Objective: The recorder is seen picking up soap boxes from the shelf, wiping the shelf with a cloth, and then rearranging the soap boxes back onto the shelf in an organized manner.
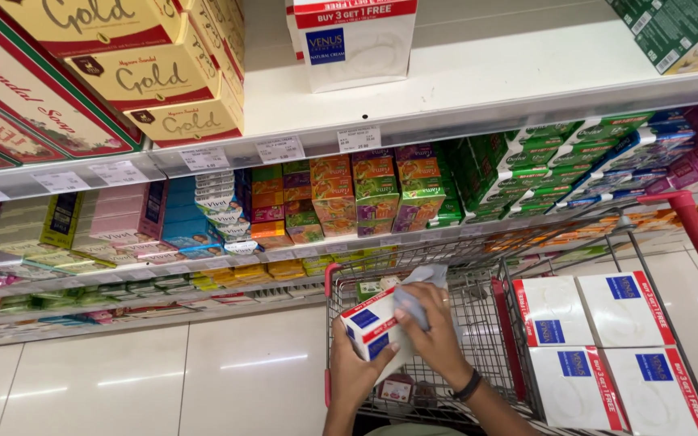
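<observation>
- Your left hand (355, 373) held a white soap box (370, 324) with a red band and blue squares, its grip wrapped round the lower end.
- Your right hand (436, 335) pressed a grey cloth (414, 297) against the box's upper right side, fingers closed on it.
- Both hovered over the wire cart (478, 323); matching white boxes (607, 347) lay right of your grip.

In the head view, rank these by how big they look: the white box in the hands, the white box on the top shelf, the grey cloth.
1. White box on the top shelf, largest, though partly cut off by the frame.
2. White box in the hands, held by the left hand.
3. Grey cloth under the right hand, smallest; partly hidden.
</observation>
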